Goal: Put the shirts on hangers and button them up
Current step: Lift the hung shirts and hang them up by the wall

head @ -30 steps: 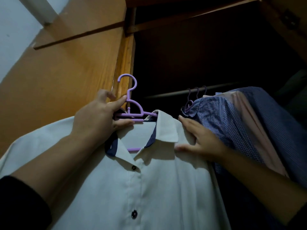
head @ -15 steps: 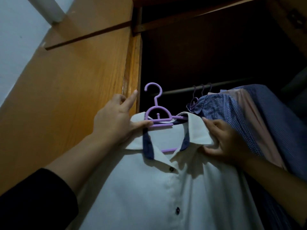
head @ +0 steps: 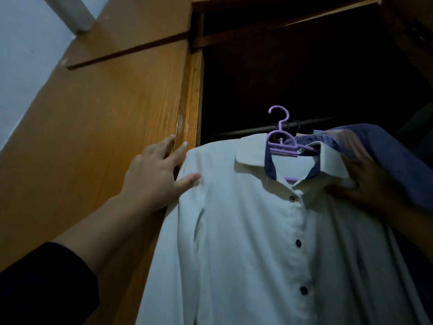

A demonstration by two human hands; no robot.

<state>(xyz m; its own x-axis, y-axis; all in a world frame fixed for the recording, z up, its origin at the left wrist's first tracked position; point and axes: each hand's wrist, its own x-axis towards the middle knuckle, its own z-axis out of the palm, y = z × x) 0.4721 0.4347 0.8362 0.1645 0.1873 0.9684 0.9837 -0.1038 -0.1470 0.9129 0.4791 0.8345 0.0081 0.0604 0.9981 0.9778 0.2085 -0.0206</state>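
Observation:
A white shirt (head: 246, 231) with dark buttons and a blue inner collar hangs buttoned on a purple hanger (head: 280, 137). The hanger's hook rises in front of the wardrobe rod (head: 234, 132); whether it rests on the rod I cannot tell. My left hand (head: 154, 174) lies with spread fingers against the shirt's left shoulder, thumb on the fabric. My right hand (head: 367, 186) grips the shirt just under the right collar tip, in shadow.
Blue checked and pink shirts (head: 386, 156) hang on the rod at the right, touching the white shirt's right shoulder. The wooden wardrobe door (head: 93, 137) stands close on the left. The wardrobe's inside is dark.
The shirt and hanger have moved right and up toward the rod. My left hand has let go of the hanger and slid to the shirt's left shoulder.

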